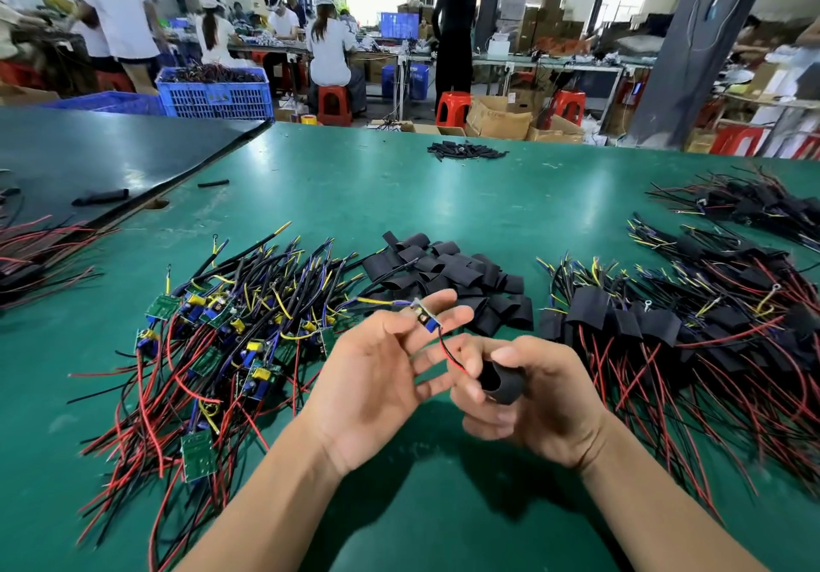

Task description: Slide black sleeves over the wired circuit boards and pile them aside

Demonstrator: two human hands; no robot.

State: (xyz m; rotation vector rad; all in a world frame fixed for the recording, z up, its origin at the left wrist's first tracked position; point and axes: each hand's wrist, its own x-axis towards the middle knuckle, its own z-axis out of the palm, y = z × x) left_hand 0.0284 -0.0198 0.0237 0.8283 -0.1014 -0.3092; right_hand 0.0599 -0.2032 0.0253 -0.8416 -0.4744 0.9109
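Nearest, the left hand [377,376], fingers half open, pinches one wired circuit board [423,318]. Beside it, the right hand [541,398] curls round one black sleeve [501,383]. Bare boards [230,340] are heaped on the left, sleeved boards [665,327] on the right.

Green worktable [310,181], blue crate [213,92] behind it, red stool [452,107], cardboard box [499,118], seated worker [328,47] at far bench

left hand [377,371] pinches board [425,319], right hand [539,398] holds sleeve [500,384]
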